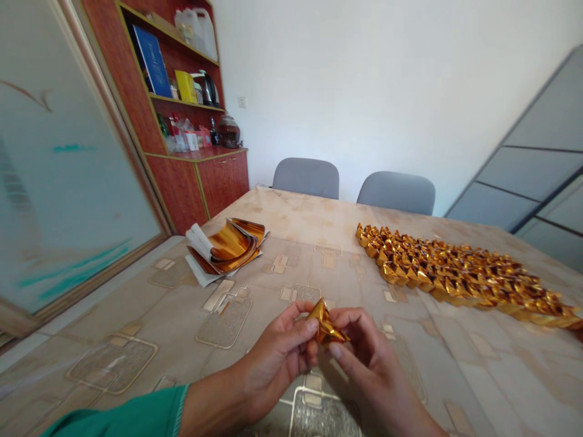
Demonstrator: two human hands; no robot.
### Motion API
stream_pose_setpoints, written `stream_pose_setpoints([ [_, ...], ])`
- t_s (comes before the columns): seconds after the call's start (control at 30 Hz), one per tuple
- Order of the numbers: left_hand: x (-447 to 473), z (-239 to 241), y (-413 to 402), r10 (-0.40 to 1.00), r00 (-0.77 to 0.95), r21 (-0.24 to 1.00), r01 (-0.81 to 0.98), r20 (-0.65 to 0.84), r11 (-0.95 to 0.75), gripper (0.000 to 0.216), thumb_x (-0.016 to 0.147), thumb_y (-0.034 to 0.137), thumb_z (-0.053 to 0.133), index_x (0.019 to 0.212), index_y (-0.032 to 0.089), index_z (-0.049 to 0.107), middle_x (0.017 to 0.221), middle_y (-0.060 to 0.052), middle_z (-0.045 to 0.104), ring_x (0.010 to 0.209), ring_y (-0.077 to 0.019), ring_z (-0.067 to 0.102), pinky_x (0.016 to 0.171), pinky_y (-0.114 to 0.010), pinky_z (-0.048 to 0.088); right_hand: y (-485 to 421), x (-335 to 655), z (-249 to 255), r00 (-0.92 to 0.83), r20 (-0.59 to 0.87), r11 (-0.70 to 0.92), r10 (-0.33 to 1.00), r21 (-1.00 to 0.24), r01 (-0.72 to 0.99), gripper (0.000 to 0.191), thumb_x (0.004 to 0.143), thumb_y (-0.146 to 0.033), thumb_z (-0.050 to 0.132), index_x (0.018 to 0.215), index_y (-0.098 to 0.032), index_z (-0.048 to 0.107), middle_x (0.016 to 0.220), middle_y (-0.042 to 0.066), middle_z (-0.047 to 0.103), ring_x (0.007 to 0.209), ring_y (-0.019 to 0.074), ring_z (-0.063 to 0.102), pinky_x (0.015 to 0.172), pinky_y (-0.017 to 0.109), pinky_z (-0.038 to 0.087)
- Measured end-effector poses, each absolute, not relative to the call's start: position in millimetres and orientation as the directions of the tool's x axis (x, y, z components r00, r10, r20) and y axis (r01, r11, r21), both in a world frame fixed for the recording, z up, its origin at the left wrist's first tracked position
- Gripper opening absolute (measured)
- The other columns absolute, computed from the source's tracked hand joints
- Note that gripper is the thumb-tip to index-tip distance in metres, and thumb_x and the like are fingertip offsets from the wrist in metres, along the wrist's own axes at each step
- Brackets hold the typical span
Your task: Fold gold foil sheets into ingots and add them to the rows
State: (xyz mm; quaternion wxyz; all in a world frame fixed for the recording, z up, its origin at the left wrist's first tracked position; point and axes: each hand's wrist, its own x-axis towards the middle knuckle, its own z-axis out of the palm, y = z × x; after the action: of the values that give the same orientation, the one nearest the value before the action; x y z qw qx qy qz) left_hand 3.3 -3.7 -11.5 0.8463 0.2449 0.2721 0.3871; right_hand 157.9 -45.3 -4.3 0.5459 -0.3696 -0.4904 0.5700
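Note:
Between my two hands, above the near part of the table, is a small folded piece of shiny gold foil paper (325,326) with a pointed top. My left hand (283,349) pinches its left side between thumb and fingers. On the other side, my right hand (364,349) grips the right edge, thumb low and fingers behind. To the right, many similar folded gold foil pieces (437,267) stand packed in rows on the table. A stack of flat gold foil sheets (232,243), with white backing showing and curled edges, lies at the left.
The table (264,315) wears a beige patterned cover. Two grey chairs (306,177) stand at its far side, against a white wall. A reddish wooden cabinet (223,182) with loaded shelves is at the back left, beside a frosted glass door (68,170).

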Motion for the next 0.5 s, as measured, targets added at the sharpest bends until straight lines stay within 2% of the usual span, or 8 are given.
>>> stream_pose_setpoints([
  [0.23,1.9,-9.6,-3.3,0.774,0.587,0.679,-0.469,-0.239,0.565,0.038,0.077,0.027,0.080,0.105,0.018,0.056,0.076,0.004,0.058,0.058,-0.0051,0.051,0.059,-0.020,0.040,-41.5,159.0,-5.1,-0.111,0.113,0.079,0.987,-0.958,-0.274,0.016,0.086,-0.034,0.070,0.090,-0.022,0.060,0.085,0.002,0.063,0.078,0.0170,0.060,0.071,0.031,0.047],
  [0.37,-1.0,-8.0,-0.5,0.802,0.557,0.749,-0.432,-0.216,0.502,0.039,0.078,0.025,0.078,0.110,0.017,0.057,0.075,0.003,0.060,0.061,-0.0069,0.053,0.060,-0.022,0.042,-40.5,162.6,-0.3,-0.055,0.150,0.139,0.987,-0.976,-0.170,0.013,0.085,-0.032,0.071,0.090,-0.023,0.062,0.087,0.002,0.064,0.078,0.0171,0.060,0.069,0.030,0.047],
  [0.5,-0.2,-7.9,0.4,0.814,0.529,0.753,-0.429,-0.239,0.499,0.037,0.076,0.026,0.080,0.104,0.017,0.057,0.071,0.004,0.059,0.059,-0.0062,0.052,0.060,-0.021,0.042,-41.7,164.7,-3.2,-0.091,0.180,0.172,0.980,-0.982,-0.083,0.006,0.091,-0.028,0.064,0.094,-0.024,0.062,0.091,0.002,0.064,0.085,0.0171,0.060,0.076,0.030,0.046],
])
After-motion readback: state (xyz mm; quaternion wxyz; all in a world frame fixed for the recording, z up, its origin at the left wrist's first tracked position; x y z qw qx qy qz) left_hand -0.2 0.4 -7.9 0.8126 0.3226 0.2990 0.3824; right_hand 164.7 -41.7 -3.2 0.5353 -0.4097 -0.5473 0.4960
